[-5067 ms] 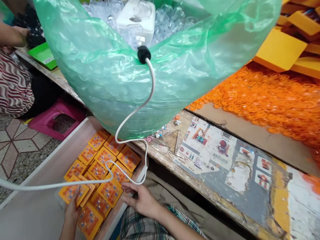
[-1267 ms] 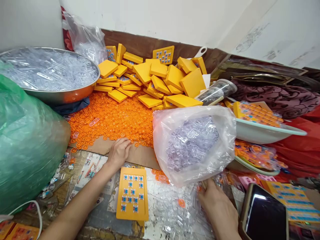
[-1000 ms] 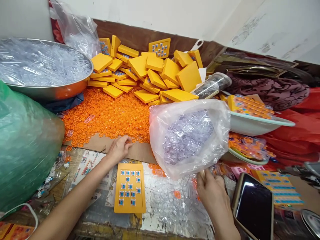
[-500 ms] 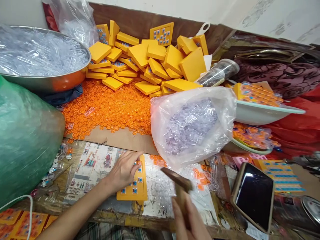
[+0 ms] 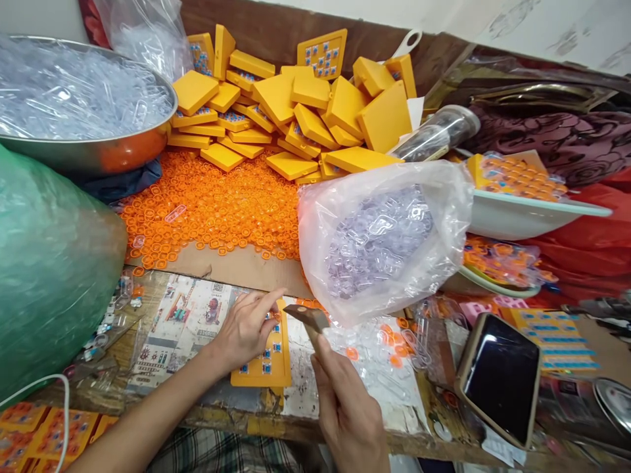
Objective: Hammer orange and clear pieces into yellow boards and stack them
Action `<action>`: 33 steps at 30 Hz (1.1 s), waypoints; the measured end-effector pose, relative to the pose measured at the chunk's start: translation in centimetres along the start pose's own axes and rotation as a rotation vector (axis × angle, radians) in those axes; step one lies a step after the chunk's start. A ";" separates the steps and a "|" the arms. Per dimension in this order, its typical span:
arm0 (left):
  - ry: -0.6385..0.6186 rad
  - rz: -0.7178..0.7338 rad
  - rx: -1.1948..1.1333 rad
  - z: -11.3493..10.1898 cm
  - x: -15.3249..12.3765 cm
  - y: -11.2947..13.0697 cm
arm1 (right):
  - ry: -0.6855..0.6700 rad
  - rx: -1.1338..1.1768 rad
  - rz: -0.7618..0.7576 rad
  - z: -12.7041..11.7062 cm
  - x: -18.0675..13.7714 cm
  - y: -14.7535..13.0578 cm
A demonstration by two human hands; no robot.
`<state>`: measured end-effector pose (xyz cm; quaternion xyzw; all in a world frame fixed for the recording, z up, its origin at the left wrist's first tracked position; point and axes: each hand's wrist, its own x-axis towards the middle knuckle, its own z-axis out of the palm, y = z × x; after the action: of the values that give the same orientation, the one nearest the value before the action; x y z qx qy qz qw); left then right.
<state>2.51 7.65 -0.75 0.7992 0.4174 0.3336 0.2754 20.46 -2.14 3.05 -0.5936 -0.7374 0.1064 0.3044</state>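
Note:
My left hand (image 5: 244, 328) rests on a yellow plate with small blue squares (image 5: 269, 358), fingers pressed together at its upper part, lying near the front edge of the bench. My right hand (image 5: 348, 414) is closed round the handle of a small wooden-coloured tool (image 5: 304, 318) whose head hovers right beside the plate's top right corner. Loose clear plastic pieces (image 5: 374, 358) and a few orange rings lie just right of the plate.
A clear bag of transparent parts (image 5: 379, 236) stands behind the plate. Behind it lie an orange ring heap (image 5: 217, 210) and stacked yellow plates (image 5: 296, 112). A green bag (image 5: 49, 263) and metal basin (image 5: 89, 148) sit left, a phone (image 5: 497, 378) right.
My left hand moved back from the orange rings onto the yellow plate. My right hand picked up the small tool from under the clear bag and brought it over the plate.

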 end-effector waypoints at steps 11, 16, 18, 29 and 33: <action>-0.017 -0.106 -0.086 -0.3 0.0 -0.2 | -0.066 -0.062 0.034 0.5 -0.4 -0.2; -0.020 -0.065 -0.053 -0.3 0.9 0.5 | 0.077 0.087 0.118 0.7 -1.7 0.5; -0.114 -0.008 0.055 0.4 2.3 1.3 | 0.254 0.106 0.198 0.5 -2.6 1.0; -0.376 0.069 0.177 3.3 6.5 2.2 | 0.399 0.123 0.329 0.9 -4.1 1.5; -0.356 0.073 0.131 3.2 5.7 2.2 | 0.387 0.167 0.288 1.9 -3.9 2.0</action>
<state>8.43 10.94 0.56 0.8764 0.3538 0.1687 0.2799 21.40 -4.89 -0.70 -0.6748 -0.5618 0.0937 0.4693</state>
